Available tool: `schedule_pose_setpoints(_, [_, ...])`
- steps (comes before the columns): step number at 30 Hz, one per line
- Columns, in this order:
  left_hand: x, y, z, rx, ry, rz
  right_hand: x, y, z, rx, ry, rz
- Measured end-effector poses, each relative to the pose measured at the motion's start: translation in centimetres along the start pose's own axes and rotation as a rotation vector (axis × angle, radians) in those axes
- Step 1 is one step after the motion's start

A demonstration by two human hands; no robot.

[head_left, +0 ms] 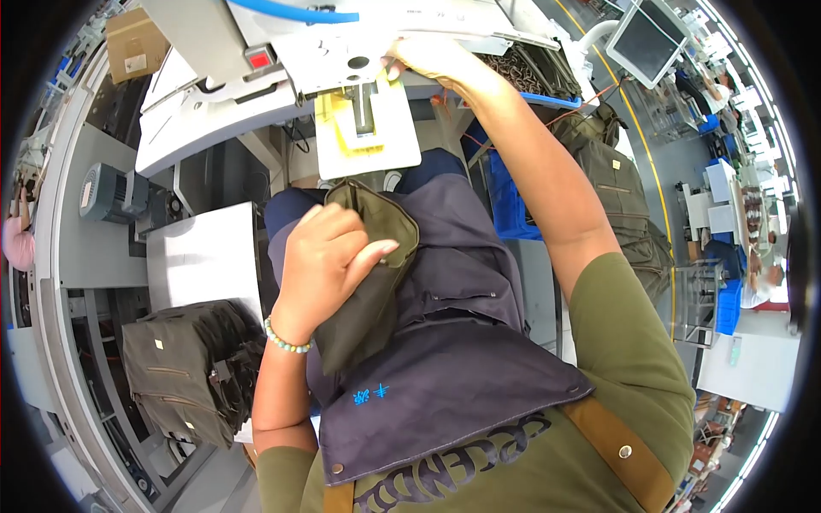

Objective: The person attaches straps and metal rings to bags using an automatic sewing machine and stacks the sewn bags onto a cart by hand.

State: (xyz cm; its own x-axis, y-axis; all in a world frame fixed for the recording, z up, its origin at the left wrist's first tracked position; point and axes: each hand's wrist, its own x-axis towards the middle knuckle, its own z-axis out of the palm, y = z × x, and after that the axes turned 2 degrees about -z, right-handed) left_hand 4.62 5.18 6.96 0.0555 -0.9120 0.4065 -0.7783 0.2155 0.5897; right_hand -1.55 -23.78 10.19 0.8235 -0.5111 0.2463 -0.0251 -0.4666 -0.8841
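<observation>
My left hand (323,265) is closed on an olive-green fabric pouch (359,325) held over my lap. The pouch's open mouth points toward the machine, and its lighter lining shows. At the machine head (342,64), my right hand (432,64) reaches in from the right with its fingers bent beside the head. Most of those fingers are hidden or washed out by bright light, so I cannot tell what they hold. Below the head, a white plate (393,141) with a yellow-lit middle sits under a metal arm (364,111).
A stack of dark green bags (184,359) stands at lower left, with more bags (620,197) at right. Brown pieces fill a blue-edged tray (522,73) beside the machine. A blue bin (511,201) is below it. A monitor (641,38) hangs at upper right.
</observation>
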Motion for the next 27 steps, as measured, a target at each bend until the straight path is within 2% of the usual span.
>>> schedule_pose_setpoints(2, [0.5,0.5,1.1,0.129,0.192,0.198,0.1,1.8,0.3,-0.067,0.006,-0.031])
schedule_pose_setpoints(4, [0.2,0.9,1.0,0.237,0.122,0.164,0.5,1.4,0.9,-0.313,0.001,-0.131])
schedule_pose_setpoints(5, [0.4,1.2,1.3,0.277,0.144,0.174,-0.3,1.4,0.8,-0.153,0.011,-0.046])
schedule_pose_setpoints(6, [0.5,1.3,1.5,0.319,0.166,0.186,-0.3,2.0,1.0,-0.149,0.0,-0.041])
schedule_pose_setpoints(8, [0.6,1.2,2.0,0.346,0.154,0.171,0.2,2.9,1.2,-0.118,0.01,-0.304])
schedule_pose_setpoints(9, [0.7,1.0,2.3,0.371,0.156,0.168,0.2,2.4,1.4,-0.095,-0.047,0.054])
schedule_pose_setpoints(13, [1.2,0.6,2.7,0.45,0.135,0.174,-0.8,0.9,2.0,-0.109,-0.058,0.028])
schedule_pose_setpoints(15, [1.5,0.3,3.0,0.467,0.126,0.163,-1.4,1.1,2.4,-0.081,-0.007,-0.225])
schedule_pose_setpoints(18, [2.1,-0.3,3.3,0.469,0.104,0.156,-1.7,1.6,2.2,-0.138,-0.002,-0.263])
schedule_pose_setpoints(19, [2.2,-0.5,3.4,0.454,0.092,0.16,-1.5,1.8,2.2,-0.14,-0.001,-0.267])
schedule_pose_setpoints(21, [2.5,-0.6,3.7,0.448,0.122,0.132,-0.9,1.8,1.9,-0.125,-0.047,-0.001])
schedule_pose_setpoints(22, [2.7,-0.7,3.8,0.438,0.148,0.101,-0.9,1.6,1.6,-0.127,-0.042,-0.007])
schedule_pose_setpoints(24, [2.8,-0.8,3.8,0.442,0.146,0.104,-1.4,0.8,1.1,-0.385,-0.033,0.056])
schedule_pose_setpoints(25, [2.8,-0.9,3.8,0.443,0.141,0.099,-2.4,-1.4,2.0,-0.225,0.016,-0.133])
schedule_pose_setpoints(27, [2.8,-1.1,3.8,0.466,0.132,0.11,-2.0,-1.4,1.7,-0.3,-0.009,-0.115])
